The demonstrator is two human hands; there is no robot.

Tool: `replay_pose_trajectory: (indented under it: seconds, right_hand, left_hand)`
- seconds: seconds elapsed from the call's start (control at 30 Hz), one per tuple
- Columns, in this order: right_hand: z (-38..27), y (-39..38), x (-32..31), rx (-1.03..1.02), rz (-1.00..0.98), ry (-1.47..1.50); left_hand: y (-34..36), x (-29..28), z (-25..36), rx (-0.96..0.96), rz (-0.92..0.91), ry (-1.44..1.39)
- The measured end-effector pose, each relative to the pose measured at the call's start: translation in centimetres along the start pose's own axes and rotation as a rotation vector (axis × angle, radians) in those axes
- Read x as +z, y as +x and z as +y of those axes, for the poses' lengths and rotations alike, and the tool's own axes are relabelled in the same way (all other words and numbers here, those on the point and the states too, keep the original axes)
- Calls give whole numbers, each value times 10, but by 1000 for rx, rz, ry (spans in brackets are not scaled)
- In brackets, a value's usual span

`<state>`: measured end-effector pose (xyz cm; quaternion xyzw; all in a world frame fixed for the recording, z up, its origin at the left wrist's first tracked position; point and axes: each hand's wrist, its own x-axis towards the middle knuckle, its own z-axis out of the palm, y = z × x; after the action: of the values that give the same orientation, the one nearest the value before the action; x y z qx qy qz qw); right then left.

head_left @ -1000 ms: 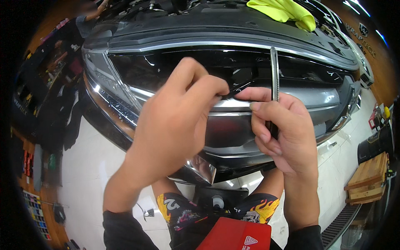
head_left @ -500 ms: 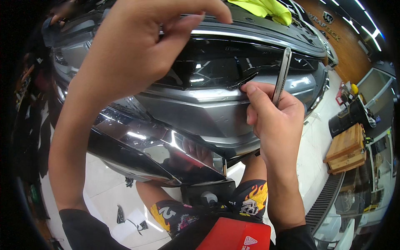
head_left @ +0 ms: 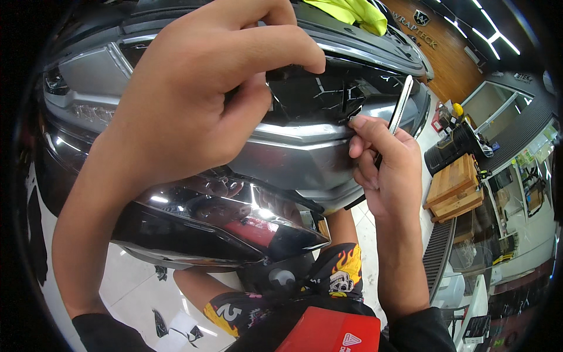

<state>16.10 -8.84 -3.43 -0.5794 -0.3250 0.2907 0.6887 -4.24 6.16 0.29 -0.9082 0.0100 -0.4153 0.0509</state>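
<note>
In my right hand (head_left: 390, 161) is a slim silver snap-off knife (head_left: 401, 104), tilted up between the fingers. The thumb and index fingertip of the same hand pinch the edge of a black film strip (head_left: 353, 113) at the glossy black panel (head_left: 311, 94) of the car front. My left hand (head_left: 229, 88) hovers over the panel's left part, hiding some of it. Its index finger is bent and stands apart from the thumb, with nothing seen between them. Below both hands lies the car's grey bumper (head_left: 305, 158), with a shiny black lower trim piece (head_left: 229, 214) jutting toward me.
A neon-yellow cloth (head_left: 358, 14) lies on the hood. Black film scraps and white backing paper (head_left: 179, 331) are on the tiled floor. To the right stand a wooden crate (head_left: 454, 185) and a black drum (head_left: 448, 151). A red pouch (head_left: 331, 331) hangs at my front.
My left hand has moved down and its index finger has come further over the panel. The right hand still holds the knife and film; less of the strip shows. The view has shifted.
</note>
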Motion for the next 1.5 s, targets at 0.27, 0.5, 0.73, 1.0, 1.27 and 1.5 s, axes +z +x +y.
replay_pose_trajectory:
  seconds: [0.27, 0.5, 0.73, 1.0, 1.27, 1.5]
  right_hand:
    - [4, -3, 12, -52, 110, -70]
    - [5, -4, 11, -108, 111, -120]
    - [12, -6, 15, -307, 130, -257]
    - [14, -8, 16, -372, 128, -299]
    - [17, -8, 13, -418, 106, -294]
    - [13, -14, 20, -345, 44, -275]
  left_hand:
    - [-2, 2, 4, 12, 49, 26]
    - [-8, 7, 3, 41, 110, -22]
    - [-8, 7, 5, 20, 99, -5]
    - [-3, 4, 6, -3, 47, 28]
    - [-1, 2, 9, -3, 24, 45]
    - [-7, 9, 4, 54, 126, 17]
